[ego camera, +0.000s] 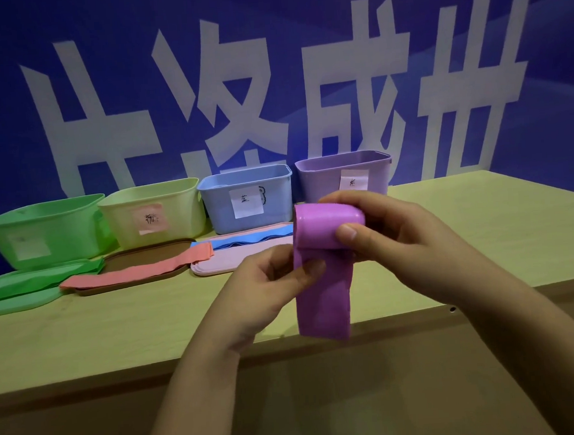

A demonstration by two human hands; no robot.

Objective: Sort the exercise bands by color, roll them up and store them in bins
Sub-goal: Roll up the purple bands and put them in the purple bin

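Note:
A purple exercise band point(324, 295) hangs in the air above the table's front edge, its top part wound into a roll. My right hand point(390, 231) grips that roll, thumb on its front. My left hand point(269, 285) pinches the hanging strip just below the roll. Four bins stand in a row at the back: green point(44, 232), yellow point(157, 211), blue point(247, 199) and purple point(330, 177). A green band point(37, 281), a pink band point(141, 270) and a blue band point(250, 241) lie flat in front of the bins.
The pink band lies across a brown tray point(147, 256), the blue band on a pink tray point(221, 261), the green band on a green lid point(18, 301). The wooden table point(482, 239) ends at a blue wall with large white characters.

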